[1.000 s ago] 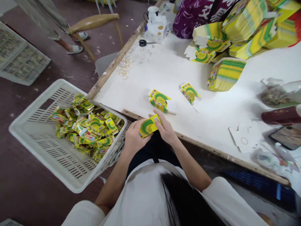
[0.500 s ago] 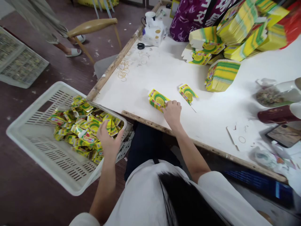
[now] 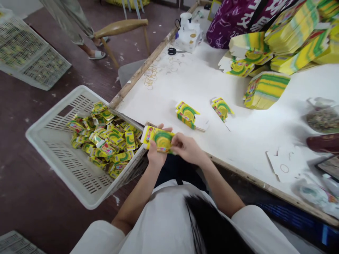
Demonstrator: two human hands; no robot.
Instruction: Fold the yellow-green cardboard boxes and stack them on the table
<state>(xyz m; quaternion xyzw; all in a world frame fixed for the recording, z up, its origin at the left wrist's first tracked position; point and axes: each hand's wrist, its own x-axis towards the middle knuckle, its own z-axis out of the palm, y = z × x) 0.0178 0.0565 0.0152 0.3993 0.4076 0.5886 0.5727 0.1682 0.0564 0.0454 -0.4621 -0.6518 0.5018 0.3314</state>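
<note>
My left hand (image 3: 156, 155) is closed round a small yellow and green carton (image 3: 160, 139), held slightly tilted over the table's front edge. The fingers of my right hand (image 3: 185, 146) are pinched at the carton's right end; the exact grip there is partly hidden. Beyond my hands, a few similar flat cartons (image 3: 188, 114) lie on the white table (image 3: 159, 102), and another flat carton (image 3: 222, 108) lies to their right. On my left, a white plastic basket (image 3: 50, 141) holds a heap of small filled-looking yellow cartons (image 3: 106, 141).
Bundled flat cartons (image 3: 266, 90) are piled at the back right near a purple bag (image 3: 222, 24). Scissors (image 3: 172, 51), rubber bands (image 3: 150, 76) and a mug (image 3: 185, 17) sit along the far left edge. A wooden chair (image 3: 122, 28) and a person's legs (image 3: 69, 21) are beyond.
My left hand has come from above the basket to the table edge and now holds a carton. My right hand has left the flat cartons and joined it. The view has shifted.
</note>
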